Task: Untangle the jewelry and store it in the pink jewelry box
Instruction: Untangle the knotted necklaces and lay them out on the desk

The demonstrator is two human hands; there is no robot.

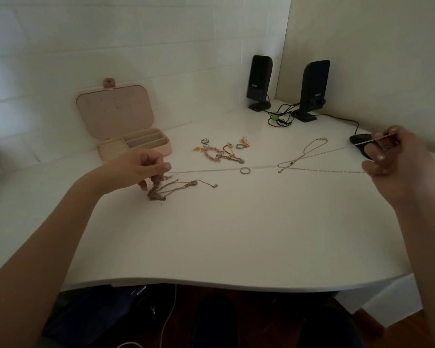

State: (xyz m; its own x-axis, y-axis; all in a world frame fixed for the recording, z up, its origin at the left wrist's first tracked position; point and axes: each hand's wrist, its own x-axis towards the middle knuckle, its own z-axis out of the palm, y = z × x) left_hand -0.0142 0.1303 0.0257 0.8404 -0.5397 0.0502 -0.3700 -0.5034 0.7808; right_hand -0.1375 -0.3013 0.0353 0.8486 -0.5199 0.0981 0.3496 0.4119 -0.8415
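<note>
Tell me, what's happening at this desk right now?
A person is untangling jewelry on a white desk. The left hand holds a tangled clump of chains, while the right hand pinches a thin chain stretched taut between the two hands, with a ring on or beside it. More rings and bracelets lie loose behind. The pink jewelry box stands open; no jewelry is visible in it.
</note>
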